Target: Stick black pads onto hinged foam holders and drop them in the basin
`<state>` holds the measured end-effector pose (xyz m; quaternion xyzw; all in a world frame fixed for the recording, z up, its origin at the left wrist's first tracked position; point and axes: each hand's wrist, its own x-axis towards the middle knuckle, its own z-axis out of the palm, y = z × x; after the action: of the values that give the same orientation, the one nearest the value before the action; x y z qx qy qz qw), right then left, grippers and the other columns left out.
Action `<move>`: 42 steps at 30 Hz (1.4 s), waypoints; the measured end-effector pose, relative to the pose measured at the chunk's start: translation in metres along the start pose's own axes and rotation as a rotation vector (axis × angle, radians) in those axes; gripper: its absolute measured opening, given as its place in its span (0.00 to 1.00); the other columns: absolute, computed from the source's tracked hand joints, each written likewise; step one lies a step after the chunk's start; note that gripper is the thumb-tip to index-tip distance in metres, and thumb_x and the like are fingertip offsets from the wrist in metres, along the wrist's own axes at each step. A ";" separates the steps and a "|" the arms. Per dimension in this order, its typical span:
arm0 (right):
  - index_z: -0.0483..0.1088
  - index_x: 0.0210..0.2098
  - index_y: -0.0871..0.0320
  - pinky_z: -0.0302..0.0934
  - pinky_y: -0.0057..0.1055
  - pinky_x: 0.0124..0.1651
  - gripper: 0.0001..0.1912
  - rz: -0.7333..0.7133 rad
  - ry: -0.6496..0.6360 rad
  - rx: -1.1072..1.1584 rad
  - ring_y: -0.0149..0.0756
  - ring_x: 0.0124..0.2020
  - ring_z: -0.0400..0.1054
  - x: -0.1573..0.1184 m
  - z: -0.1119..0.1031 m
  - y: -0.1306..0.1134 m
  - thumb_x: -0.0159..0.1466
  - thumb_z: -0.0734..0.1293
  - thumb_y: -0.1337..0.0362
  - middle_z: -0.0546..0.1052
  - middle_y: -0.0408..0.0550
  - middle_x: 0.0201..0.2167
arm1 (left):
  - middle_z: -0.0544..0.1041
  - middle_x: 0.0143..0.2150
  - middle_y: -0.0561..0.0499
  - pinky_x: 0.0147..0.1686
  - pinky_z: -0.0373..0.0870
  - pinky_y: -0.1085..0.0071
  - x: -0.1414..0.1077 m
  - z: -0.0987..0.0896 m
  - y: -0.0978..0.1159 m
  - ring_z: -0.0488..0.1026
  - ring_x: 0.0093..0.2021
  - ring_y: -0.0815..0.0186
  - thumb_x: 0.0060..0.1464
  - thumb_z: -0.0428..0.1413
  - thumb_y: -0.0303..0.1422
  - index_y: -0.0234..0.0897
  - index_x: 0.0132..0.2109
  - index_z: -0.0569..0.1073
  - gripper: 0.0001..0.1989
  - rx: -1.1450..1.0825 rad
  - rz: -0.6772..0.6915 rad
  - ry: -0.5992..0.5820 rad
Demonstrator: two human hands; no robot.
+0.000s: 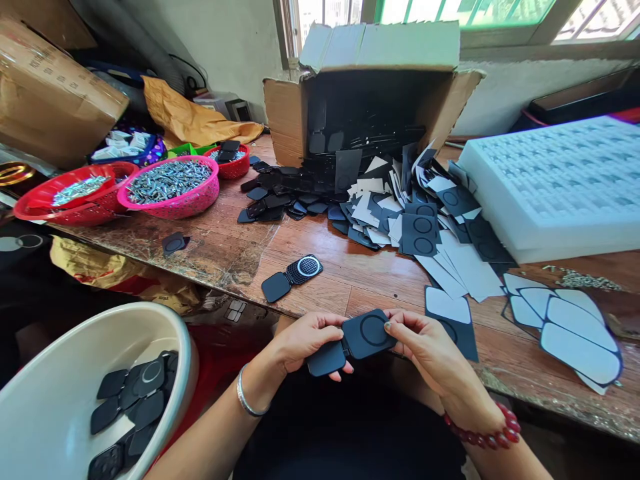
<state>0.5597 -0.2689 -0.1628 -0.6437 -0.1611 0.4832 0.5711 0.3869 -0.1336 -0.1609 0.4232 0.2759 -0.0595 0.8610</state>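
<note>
A black folding pad [369,335] with a dark ring on its upper panel is held between both hands, opened out at its hinge. My left hand [313,340] grips it around the hinge and lower panel, thumb on top and fingertips showing below. My right hand [417,340] pinches the right edge of the ringed panel. Beyond them on the table lies a second unfolded black piece [276,287] with a white ring and a mesh-like surface. Right of my right hand is a black sheet [465,343] with a white panel.
An open cardboard box [285,123] spills black pieces and cards. Pink basket [170,207] and red baskets of metal parts stand back left. A white foam tray [540,233] is at right, near white-faced sheets [580,350]. A cream tub [187,360] holds black pieces at lower left.
</note>
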 end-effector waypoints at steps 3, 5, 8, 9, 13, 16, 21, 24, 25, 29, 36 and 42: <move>0.69 0.20 0.60 0.66 0.32 0.34 0.22 -0.003 -0.005 0.007 0.37 0.36 0.66 0.000 -0.002 0.002 0.45 0.79 0.49 0.75 0.53 0.43 | 0.80 0.36 0.43 0.22 0.77 0.73 0.000 0.000 -0.001 0.80 0.27 0.63 0.53 0.61 0.34 0.31 0.51 0.74 0.18 -0.004 -0.001 0.013; 0.69 0.20 0.60 0.66 0.31 0.34 0.22 0.001 -0.011 0.015 0.37 0.36 0.66 0.000 -0.002 0.002 0.46 0.79 0.50 0.75 0.53 0.44 | 0.80 0.35 0.44 0.21 0.76 0.73 0.000 0.001 0.000 0.80 0.27 0.63 0.53 0.62 0.35 0.31 0.51 0.74 0.19 -0.008 -0.002 0.025; 0.68 0.20 0.60 0.64 0.30 0.33 0.22 -0.006 -0.011 0.007 0.35 0.35 0.65 -0.002 -0.002 0.002 0.47 0.78 0.51 0.75 0.52 0.43 | 0.80 0.34 0.44 0.20 0.76 0.73 0.000 0.003 0.000 0.79 0.26 0.63 0.53 0.63 0.35 0.31 0.51 0.73 0.20 0.000 -0.010 0.050; 0.68 0.20 0.60 0.64 0.29 0.32 0.22 -0.011 -0.008 0.002 0.35 0.35 0.65 -0.002 -0.001 0.002 0.47 0.78 0.51 0.75 0.51 0.42 | 0.80 0.34 0.45 0.20 0.76 0.74 -0.001 0.003 0.001 0.79 0.26 0.63 0.53 0.62 0.35 0.31 0.51 0.73 0.20 0.006 -0.013 0.059; 0.66 0.19 0.59 0.63 0.30 0.31 0.23 -0.033 0.011 -0.025 0.36 0.34 0.65 -0.003 0.001 0.001 0.46 0.78 0.49 0.74 0.51 0.40 | 0.79 0.32 0.45 0.20 0.76 0.75 0.000 0.005 0.000 0.79 0.25 0.63 0.51 0.63 0.35 0.32 0.51 0.73 0.21 0.014 -0.008 0.079; 0.68 0.18 0.58 0.62 0.30 0.31 0.24 -0.092 0.046 -0.102 0.37 0.35 0.66 -0.004 0.001 0.002 0.47 0.77 0.46 0.74 0.52 0.41 | 0.80 0.32 0.45 0.19 0.75 0.74 0.000 0.007 -0.002 0.79 0.25 0.63 0.49 0.63 0.36 0.33 0.51 0.73 0.22 0.017 0.006 0.110; 0.73 0.21 0.56 0.66 0.37 0.42 0.19 -0.295 0.144 -0.280 0.47 0.45 0.68 -0.008 0.001 0.007 0.51 0.75 0.47 0.73 0.55 0.43 | 0.80 0.34 0.44 0.18 0.75 0.74 -0.002 0.015 -0.001 0.79 0.25 0.63 0.49 0.61 0.35 0.33 0.53 0.74 0.23 0.080 0.054 0.185; 0.73 0.22 0.54 0.67 0.37 0.43 0.17 -0.404 0.219 -0.336 0.47 0.47 0.68 -0.013 0.005 0.011 0.55 0.73 0.49 0.72 0.55 0.44 | 0.80 0.36 0.43 0.20 0.75 0.75 -0.004 0.020 0.000 0.79 0.26 0.64 0.50 0.60 0.36 0.33 0.54 0.74 0.23 0.136 0.086 0.217; 0.73 0.22 0.54 0.67 0.36 0.42 0.16 -0.426 0.231 -0.335 0.47 0.47 0.68 -0.015 0.006 0.012 0.56 0.72 0.49 0.71 0.54 0.45 | 0.80 0.37 0.43 0.20 0.75 0.75 -0.005 0.021 0.000 0.79 0.26 0.64 0.51 0.60 0.36 0.34 0.54 0.74 0.23 0.156 0.095 0.225; 0.73 0.23 0.54 0.68 0.33 0.35 0.16 -0.443 0.235 -0.300 0.45 0.45 0.68 -0.017 0.008 0.015 0.58 0.71 0.49 0.69 0.54 0.44 | 0.80 0.37 0.44 0.20 0.76 0.75 -0.007 0.024 -0.002 0.80 0.27 0.63 0.52 0.59 0.36 0.34 0.55 0.74 0.23 0.210 0.117 0.241; 0.71 0.21 0.56 0.64 0.29 0.27 0.19 -0.448 0.247 -0.334 0.40 0.38 0.67 -0.014 0.008 0.014 0.57 0.71 0.47 0.68 0.53 0.39 | 0.80 0.37 0.44 0.21 0.76 0.74 -0.007 0.025 -0.006 0.80 0.28 0.63 0.53 0.59 0.39 0.34 0.56 0.74 0.25 0.216 0.136 0.238; 0.65 0.23 0.55 0.60 0.30 0.28 0.22 -0.531 0.198 -0.709 0.35 0.28 0.65 -0.014 0.001 0.006 0.65 0.63 0.47 0.69 0.47 0.29 | 0.80 0.36 0.46 0.22 0.76 0.75 -0.010 0.026 -0.012 0.80 0.28 0.63 0.54 0.60 0.42 0.35 0.56 0.75 0.25 0.254 0.189 0.237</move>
<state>0.5508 -0.2806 -0.1619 -0.7789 -0.4208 0.1712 0.4324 0.3858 -0.1622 -0.1514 0.5564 0.3245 0.0373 0.7640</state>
